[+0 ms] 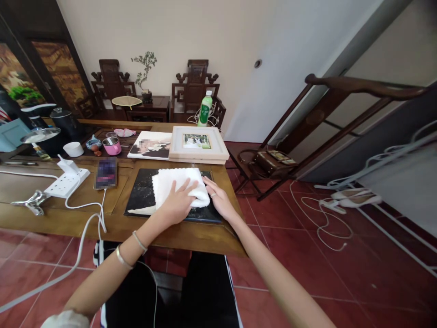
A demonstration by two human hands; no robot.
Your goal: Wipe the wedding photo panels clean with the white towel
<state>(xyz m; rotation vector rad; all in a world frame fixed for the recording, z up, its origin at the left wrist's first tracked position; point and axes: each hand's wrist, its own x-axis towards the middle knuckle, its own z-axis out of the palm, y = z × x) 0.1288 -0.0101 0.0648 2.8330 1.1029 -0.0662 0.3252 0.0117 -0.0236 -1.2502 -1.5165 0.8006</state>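
Observation:
A folded white cloth (170, 180) lies on a dark, flat picture panel (141, 187) at the table's front edge. My left hand (179, 200) rests on top of the cloth, its fingers spread and pressing down. To the right of the cloth, my right hand (220, 199) lies with fingers stretched out along the panel's right side, touching it near the cloth's edge. Most of the panel's picture is hidden under the cloth and hands. Just behind it are a white-framed photo (177, 141) and a flat picture (146, 152).
Left on the wooden table (118, 207) are a phone (105, 173) with a cable, a power strip (64, 184), a pink cup (112, 146) and a black kettle (63, 120). A green bottle (205, 109) stands behind the frames. Right of the table is a wooden chair (300, 127).

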